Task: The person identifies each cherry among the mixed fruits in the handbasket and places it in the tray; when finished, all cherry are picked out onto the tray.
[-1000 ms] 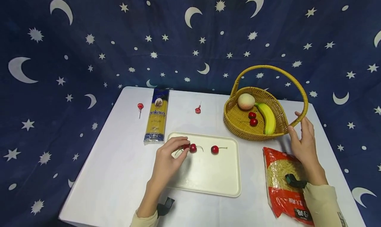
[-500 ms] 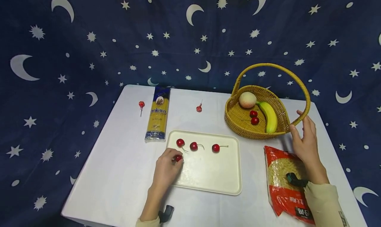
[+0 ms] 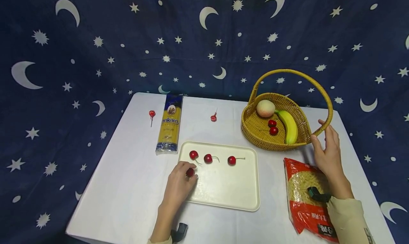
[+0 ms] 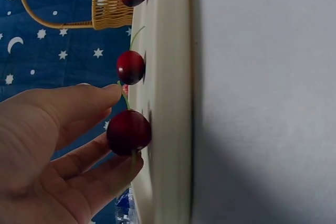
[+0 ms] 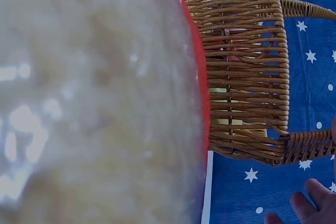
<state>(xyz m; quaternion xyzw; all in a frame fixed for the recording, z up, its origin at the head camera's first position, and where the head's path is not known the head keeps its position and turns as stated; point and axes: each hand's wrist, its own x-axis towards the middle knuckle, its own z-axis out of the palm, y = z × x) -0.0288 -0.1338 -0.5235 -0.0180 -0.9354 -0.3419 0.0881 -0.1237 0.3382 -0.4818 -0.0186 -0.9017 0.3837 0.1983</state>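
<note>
Left of centre: lollipop (image 3: 152, 113), then pasta packet (image 3: 168, 132). Centre: left hand (image 3: 180, 180), fingers curled round a cherry (image 3: 190, 172) at the left side of the cream tray (image 3: 227, 187). Three more cherries (image 3: 208, 158) in a row above. Right: wicker basket (image 3: 262, 143) holding fruit. Lower right: red bag (image 3: 303, 190). Above it, right hand (image 3: 329, 158) by the handle (image 3: 289, 71) base, fingers extended, unclenched; firm contact unclear.

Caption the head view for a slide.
Head view: left hand at a cherry, three more on the tray; right hand beside the basket handle.
</note>
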